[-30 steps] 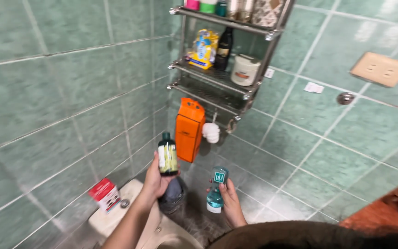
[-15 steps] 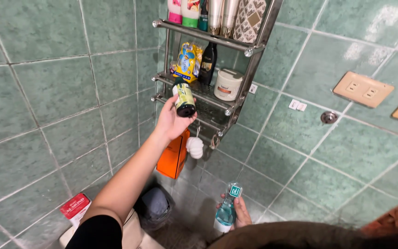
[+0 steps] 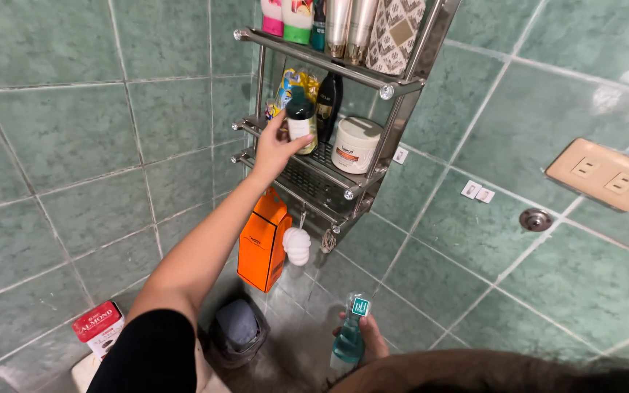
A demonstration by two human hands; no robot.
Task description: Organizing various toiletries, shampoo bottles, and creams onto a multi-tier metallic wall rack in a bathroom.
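Left hand (image 3: 277,149) up at the middle shelf (image 3: 307,164) of a shiny metal rack (image 3: 402,94), fingers wrapped round a dark green bottle (image 3: 301,120) with a pale label. Bottle upright, its bottom at the shelf, just in front of a yellow packet (image 3: 290,84) and beside a black bottle (image 3: 329,102). White tub (image 3: 355,144) with an orange label a little further along the same shelf. More bottles (image 3: 329,18) up on the top shelf, pink, green and silver, next to a patterned pouch (image 3: 394,33). Right hand (image 3: 362,338) low down near the bottom edge, closed round a see-through blue-green spray bottle (image 3: 349,335) with a green top. Orange box (image 3: 262,244) hanging under the rack, with a small white bumpy thing (image 3: 298,246) on a hook just beside it. Dark little bin (image 3: 236,327) on the floor below. Red and white box (image 3: 98,327) down at the left. Green tiles (image 3: 74,145) all around, and a cream wall plug (image 3: 606,175) off to the right.
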